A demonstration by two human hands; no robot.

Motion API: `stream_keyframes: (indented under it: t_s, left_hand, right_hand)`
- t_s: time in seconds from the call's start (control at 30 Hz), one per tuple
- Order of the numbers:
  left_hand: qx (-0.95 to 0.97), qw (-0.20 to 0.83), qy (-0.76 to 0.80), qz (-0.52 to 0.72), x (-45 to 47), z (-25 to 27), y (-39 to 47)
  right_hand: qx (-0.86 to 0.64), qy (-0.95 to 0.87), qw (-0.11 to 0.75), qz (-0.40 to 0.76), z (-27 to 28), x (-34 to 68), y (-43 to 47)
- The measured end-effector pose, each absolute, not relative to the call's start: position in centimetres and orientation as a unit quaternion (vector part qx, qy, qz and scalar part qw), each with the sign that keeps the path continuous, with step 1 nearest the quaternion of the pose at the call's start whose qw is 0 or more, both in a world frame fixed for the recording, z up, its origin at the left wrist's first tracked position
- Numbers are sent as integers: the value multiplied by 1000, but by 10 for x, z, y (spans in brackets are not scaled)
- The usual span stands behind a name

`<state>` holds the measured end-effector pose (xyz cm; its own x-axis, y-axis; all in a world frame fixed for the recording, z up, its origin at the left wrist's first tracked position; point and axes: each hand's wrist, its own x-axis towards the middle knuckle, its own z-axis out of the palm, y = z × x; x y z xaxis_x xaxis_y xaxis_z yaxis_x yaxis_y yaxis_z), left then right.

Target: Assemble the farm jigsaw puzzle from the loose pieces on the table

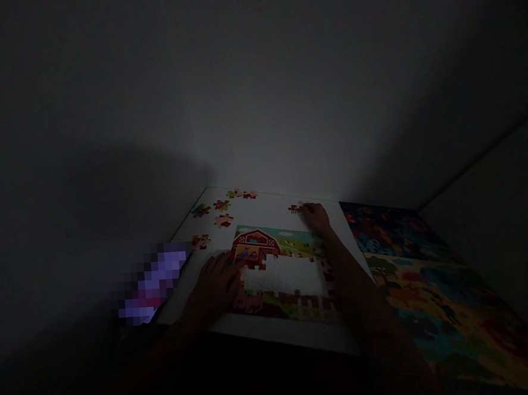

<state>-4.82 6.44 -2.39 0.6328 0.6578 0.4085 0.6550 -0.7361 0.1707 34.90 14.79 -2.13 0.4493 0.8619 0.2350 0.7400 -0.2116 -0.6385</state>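
A partly assembled farm jigsaw puzzle [289,240] lies on a white table [265,212], with a red barn at its upper left and a white fence at the bottom. A gap in its middle shows the white surface. My left hand [216,278] rests flat, fingers stretched, over the puzzle's left edge. Beyond the puzzle's top edge, my right hand [317,217] has its fingers bent together at a reddish-brown puzzle piece [294,209]. The fingertips partly cover that piece. Dim light blurs the finer detail.
Loose pieces lie at the table's left, among them a pinkish piece [223,221], a green piece [200,210] and another piece [201,242]. A pixelated, glowing purple object [155,287] is at the left edge. Colourful animal pictures [424,295] cover the right side. A wall [258,102] stands behind.
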Motion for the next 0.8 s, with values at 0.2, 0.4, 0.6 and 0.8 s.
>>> stream_keyframes:
  t_s: [0.2, 0.4, 0.6, 0.8]
  left_hand:
    - [910, -17, 352, 217, -53, -30, 69]
    - [908, -15, 362, 208, -54, -30, 69]
    - [910, -13, 360, 205, -53, -29, 68]
    - [905, -11, 365, 217, -49, -24, 63]
  right_hand:
    - [-771, -526, 351, 79, -35, 360, 151]
    - [-768, -545, 328, 74, -35, 357, 154]
    - [-783, -571, 245, 33, -29, 348, 150]
    - [-793, -520, 300, 105, -10, 343, 146]
